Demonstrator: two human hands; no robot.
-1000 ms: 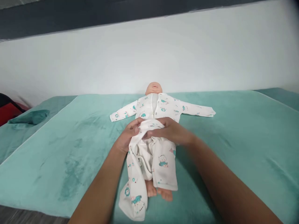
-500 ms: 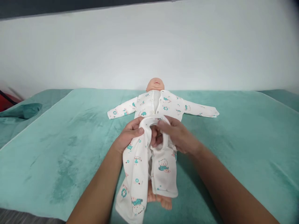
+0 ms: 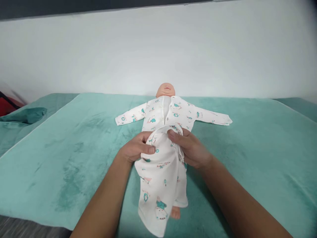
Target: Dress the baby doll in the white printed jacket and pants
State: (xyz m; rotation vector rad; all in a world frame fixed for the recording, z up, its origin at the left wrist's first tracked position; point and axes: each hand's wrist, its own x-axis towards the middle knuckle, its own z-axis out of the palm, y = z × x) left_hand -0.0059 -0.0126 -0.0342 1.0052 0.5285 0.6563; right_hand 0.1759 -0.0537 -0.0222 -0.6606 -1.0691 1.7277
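White printed baby pants (image 3: 160,178) are held up by the waistband between my two hands, over the lower body of a baby doll (image 3: 165,89). My left hand (image 3: 138,145) pinches the left side of the band, thumb on the outside. On the other side, my right hand (image 3: 189,145) grips the bunched band with its thumb on top. The doll lies on its back in a matching long-sleeved top (image 3: 178,110), open at the chest, sleeves spread wide. One foot (image 3: 175,212) shows below a pant leg; the doll's legs are otherwise hidden by the cloth.
A teal cloth (image 3: 74,158) covers the surface under the doll. Behind it rises a white wall (image 3: 158,49). A red and black object (image 3: 7,104) sits at the far left edge, beside a fold of teal fabric (image 3: 27,115).
The open waistband has been drawn closed and the left pant leg has swung right across the front. It now covers one of the two feet seen before.
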